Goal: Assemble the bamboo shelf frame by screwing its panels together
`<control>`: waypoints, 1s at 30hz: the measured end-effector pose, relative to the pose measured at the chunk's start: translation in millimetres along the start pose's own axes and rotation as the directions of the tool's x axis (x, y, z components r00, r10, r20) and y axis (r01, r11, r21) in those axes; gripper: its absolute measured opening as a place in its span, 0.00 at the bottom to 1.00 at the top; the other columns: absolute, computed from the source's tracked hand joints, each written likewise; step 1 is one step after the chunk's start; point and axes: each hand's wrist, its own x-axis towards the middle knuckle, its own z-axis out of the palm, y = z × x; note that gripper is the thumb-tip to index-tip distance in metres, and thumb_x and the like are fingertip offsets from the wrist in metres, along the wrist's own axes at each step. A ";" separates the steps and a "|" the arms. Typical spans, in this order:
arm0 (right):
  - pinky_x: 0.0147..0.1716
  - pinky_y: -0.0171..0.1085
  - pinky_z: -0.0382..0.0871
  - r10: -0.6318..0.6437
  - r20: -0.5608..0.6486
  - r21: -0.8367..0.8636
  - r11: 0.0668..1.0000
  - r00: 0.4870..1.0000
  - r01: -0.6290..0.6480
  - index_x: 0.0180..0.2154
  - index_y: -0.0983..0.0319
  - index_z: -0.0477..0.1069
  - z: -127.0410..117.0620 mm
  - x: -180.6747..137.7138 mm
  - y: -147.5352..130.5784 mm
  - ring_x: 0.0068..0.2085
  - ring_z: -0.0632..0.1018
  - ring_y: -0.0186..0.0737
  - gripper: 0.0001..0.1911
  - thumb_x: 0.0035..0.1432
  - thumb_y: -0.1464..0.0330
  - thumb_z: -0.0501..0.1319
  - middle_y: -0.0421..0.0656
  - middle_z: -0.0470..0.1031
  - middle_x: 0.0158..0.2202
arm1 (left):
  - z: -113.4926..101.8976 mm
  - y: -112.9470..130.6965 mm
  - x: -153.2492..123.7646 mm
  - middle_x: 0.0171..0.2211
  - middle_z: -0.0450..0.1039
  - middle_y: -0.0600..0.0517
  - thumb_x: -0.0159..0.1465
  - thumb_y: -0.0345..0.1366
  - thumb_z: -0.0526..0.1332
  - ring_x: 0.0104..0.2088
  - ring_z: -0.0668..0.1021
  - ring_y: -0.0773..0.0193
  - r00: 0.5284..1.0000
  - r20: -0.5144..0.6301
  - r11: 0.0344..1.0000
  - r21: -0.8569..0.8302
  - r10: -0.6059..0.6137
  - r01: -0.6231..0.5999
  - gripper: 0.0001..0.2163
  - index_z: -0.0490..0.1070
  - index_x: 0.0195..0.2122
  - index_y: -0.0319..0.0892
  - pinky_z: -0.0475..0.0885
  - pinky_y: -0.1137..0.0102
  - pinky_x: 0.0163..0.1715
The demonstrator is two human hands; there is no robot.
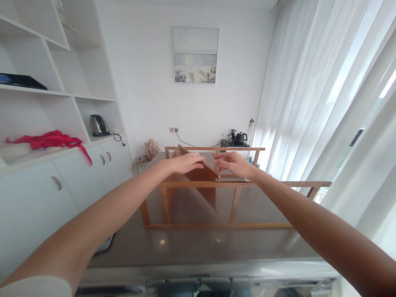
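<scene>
A wooden frame [236, 204] with slim rails and crossbars stands on its side on the dark table [192, 247]. Within it, a brown wooden board [201, 177] is set at a slant between the near and far rails. My left hand [188, 162] is closed over the board's upper edge, its fingers curled around it. To the right of the board's top, my right hand [234, 163] is raised above the near rail, apart from the board. Its fingers are pinched together; whatever small thing is at their tips is too small to name.
White shelves [58, 93] stand on the left, holding a steel kettle [98, 124] and red cloth [46, 140]. A black kettle [240, 137] is beyond the table, by curtains [297, 95]. Dried plants [150, 149] stand behind the table's left corner. A flat device [105, 244] lies beneath my left forearm.
</scene>
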 end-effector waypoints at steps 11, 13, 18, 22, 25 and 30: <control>0.30 0.34 0.66 0.026 0.149 -0.040 0.999 0.988 -0.021 0.61 0.65 0.66 40.8 24.5 -22.5 0.28 0.76 0.36 0.32 0.57 0.60 0.65 0.38 0.78 0.27 | 3.2 -0.2 -13.0 0.39 0.72 0.50 0.70 0.45 0.50 0.42 0.75 0.59 0.996 0.089 1.000 0.004 0.009 -0.010 0.15 0.74 0.36 0.46 0.68 0.65 0.51; 0.32 0.34 0.66 0.009 0.130 -0.080 0.997 0.992 0.001 0.61 0.65 0.65 44.6 28.4 -23.3 0.29 0.76 0.37 0.32 0.55 0.64 0.65 0.39 0.78 0.28 | 5.3 -0.6 -11.4 0.40 0.73 0.50 0.69 0.42 0.52 0.44 0.74 0.58 0.994 0.104 1.000 -0.005 0.016 -0.015 0.12 0.74 0.35 0.46 0.67 0.65 0.54; 0.35 0.34 0.65 -0.067 0.108 -0.162 0.983 0.992 0.084 0.57 0.64 0.69 53.4 37.2 -27.2 0.34 0.77 0.40 0.30 0.52 0.68 0.65 0.43 0.79 0.36 | 10.3 -6.3 -5.9 0.40 0.74 0.50 0.64 0.33 0.54 0.48 0.74 0.58 0.992 0.128 1.000 0.001 -0.002 0.002 0.09 0.74 0.32 0.45 0.67 0.65 0.56; 0.37 0.36 0.66 -0.122 0.090 -0.203 0.969 0.988 0.138 0.64 0.63 0.63 56.2 38.8 -30.6 0.37 0.77 0.43 0.37 0.52 0.70 0.63 0.44 0.79 0.40 | 2.2 -13.6 -7.3 0.48 0.73 0.48 0.59 0.32 0.57 0.49 0.76 0.56 0.995 0.042 0.995 0.045 -0.085 0.084 0.12 0.77 0.42 0.44 0.68 0.63 0.56; 0.39 0.36 0.66 -0.146 0.104 -0.224 0.960 0.984 0.166 0.67 0.60 0.60 56.4 39.8 -31.1 0.37 0.77 0.43 0.38 0.54 0.70 0.61 0.41 0.79 0.37 | -11.0 -3.3 -25.8 0.57 0.68 0.45 0.58 0.31 0.58 0.55 0.73 0.53 0.985 -0.111 0.987 0.077 -0.135 0.144 0.16 0.77 0.45 0.43 0.66 0.60 0.60; 0.44 0.37 0.69 -0.114 0.202 -0.260 0.951 0.973 0.166 0.43 0.61 0.80 59.0 49.3 -29.6 0.40 0.78 0.41 0.11 0.61 0.66 0.62 0.42 0.80 0.37 | 5.1 59.1 -102.3 0.43 0.77 0.49 0.68 0.35 0.52 0.45 0.78 0.59 0.716 -0.683 0.989 -0.083 -0.145 0.121 0.11 0.75 0.42 0.44 0.73 0.63 0.50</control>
